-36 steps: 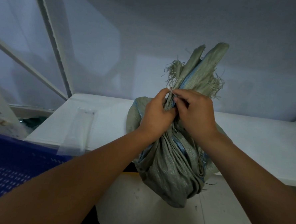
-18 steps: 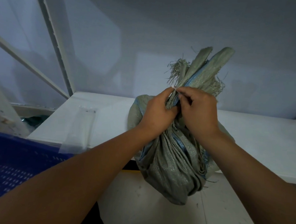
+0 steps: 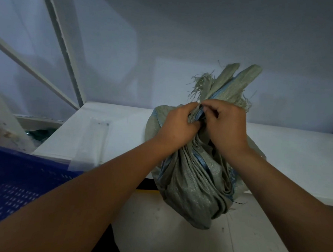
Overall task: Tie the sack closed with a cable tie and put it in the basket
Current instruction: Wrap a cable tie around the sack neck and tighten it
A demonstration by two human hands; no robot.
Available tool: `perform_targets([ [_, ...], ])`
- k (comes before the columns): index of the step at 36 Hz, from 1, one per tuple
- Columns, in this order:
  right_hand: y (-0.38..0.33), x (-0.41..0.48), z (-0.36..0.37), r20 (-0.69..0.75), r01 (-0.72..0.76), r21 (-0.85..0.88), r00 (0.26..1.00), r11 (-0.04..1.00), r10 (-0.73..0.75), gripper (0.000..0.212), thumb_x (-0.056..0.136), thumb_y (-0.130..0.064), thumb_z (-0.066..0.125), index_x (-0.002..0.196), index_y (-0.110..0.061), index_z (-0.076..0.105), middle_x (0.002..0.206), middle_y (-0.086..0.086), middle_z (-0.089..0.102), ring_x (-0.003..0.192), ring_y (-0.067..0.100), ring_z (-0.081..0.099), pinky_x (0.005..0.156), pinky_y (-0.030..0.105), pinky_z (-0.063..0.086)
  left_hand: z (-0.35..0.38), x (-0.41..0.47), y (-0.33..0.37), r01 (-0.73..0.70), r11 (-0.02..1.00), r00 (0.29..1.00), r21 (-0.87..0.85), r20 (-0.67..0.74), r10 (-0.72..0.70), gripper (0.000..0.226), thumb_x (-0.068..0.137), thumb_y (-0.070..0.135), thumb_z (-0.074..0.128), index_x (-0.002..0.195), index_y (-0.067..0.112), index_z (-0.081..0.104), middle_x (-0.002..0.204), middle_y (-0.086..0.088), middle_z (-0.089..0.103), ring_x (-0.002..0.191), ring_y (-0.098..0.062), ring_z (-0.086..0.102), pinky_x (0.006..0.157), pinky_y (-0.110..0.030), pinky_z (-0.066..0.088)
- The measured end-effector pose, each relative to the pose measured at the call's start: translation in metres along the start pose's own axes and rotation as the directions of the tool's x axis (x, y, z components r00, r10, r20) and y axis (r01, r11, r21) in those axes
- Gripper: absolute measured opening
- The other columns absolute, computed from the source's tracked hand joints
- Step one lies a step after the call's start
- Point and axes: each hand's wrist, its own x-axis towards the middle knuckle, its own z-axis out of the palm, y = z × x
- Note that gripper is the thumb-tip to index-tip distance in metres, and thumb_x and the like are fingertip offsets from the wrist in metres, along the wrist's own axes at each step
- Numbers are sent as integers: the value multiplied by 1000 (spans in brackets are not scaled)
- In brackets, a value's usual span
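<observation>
Nearest the camera, at the lower left, lies the blue perforated basket, well apart from the sack. Two bare forearms reach forward from the bottom edge and meet at the gathered neck of the grey-green woven sack, whose bunched body hangs over the front edge of the white table. The left hand is curled round the neck, thumb and forefinger pinching the fabric; the right hand pinches the same spot from the other side, fingertips touching the left's. Whether a cable tie sits between them cannot be told. Frayed sack ends stand up above the hands. A clear plastic packet lies on the table to the left, and a pale wall stands behind.
</observation>
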Motion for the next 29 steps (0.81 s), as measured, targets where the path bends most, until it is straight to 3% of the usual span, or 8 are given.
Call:
perform_targets([
  [7, -1, -1, 2, 24, -52, 11, 998, 999, 52, 20, 94, -4, 67, 108, -10, 79, 92, 7, 78, 81, 20, 72, 78, 36, 60, -2, -1, -1, -31, 995, 997, 94, 71, 24, 40, 86, 3, 61, 124, 12, 68, 98, -5, 75, 80, -16, 68, 71, -27, 53],
  [13, 2, 1, 3, 36, -82, -12, 996, 997, 83, 17, 94, -7, 67, 108, -11, 76, 87, 3, 75, 75, 13, 67, 73, 26, 54, -4, -2, 2, -49, 994, 995, 98, 94, 40, 37, 88, 6, 61, 123, 17, 67, 93, -1, 72, 77, -11, 65, 63, -9, 43],
  [18, 4, 3, 3, 56, -117, -3, 991, 993, 117, 19, 94, -8, 67, 110, -11, 76, 92, 5, 76, 80, 12, 68, 76, 25, 53, -2, -3, 7, 15, 999, 995, 37, 99, -19, 31, 92, 14, 54, 119, 23, 68, 89, -4, 73, 78, -20, 67, 70, -33, 52],
  [21, 5, 4, 2, 55, -143, 14, 988, 990, 142, 19, 93, -9, 69, 109, -13, 78, 94, 3, 78, 83, 14, 71, 81, 31, 58, -3, -2, 9, 123, 991, 986, -45, 115, -117, 26, 94, 17, 49, 107, 19, 71, 78, -11, 67, 66, -17, 58, 63, -33, 45],
  [23, 5, 5, 2, 62, -158, 21, 986, 987, 157, 18, 92, -10, 70, 107, -16, 79, 93, 1, 78, 83, 14, 72, 82, 35, 59, -5, -1, 13, 228, 960, 971, -160, 116, -211, 30, 95, 23, 46, 101, 12, 73, 84, -18, 69, 74, -18, 61, 71, -33, 46],
  [25, 5, 6, 2, 70, -166, 50, 984, 985, 162, 16, 91, -10, 71, 103, -17, 80, 92, 0, 78, 83, 13, 72, 83, 37, 60, -6, -1, 16, 315, 917, 949, -246, 103, -299, 33, 100, 26, 47, 97, 11, 76, 95, -14, 75, 90, -19, 69, 87, -39, 53],
  [29, 5, 5, 3, 99, -167, 78, 982, 983, 159, 19, 91, -8, 70, 101, -20, 81, 90, -3, 77, 83, 12, 71, 81, 39, 60, -5, -1, 18, 324, 900, 945, -291, 48, -325, 32, 105, 29, 52, 100, 14, 80, 98, -7, 79, 98, -21, 73, 95, -43, 56],
])
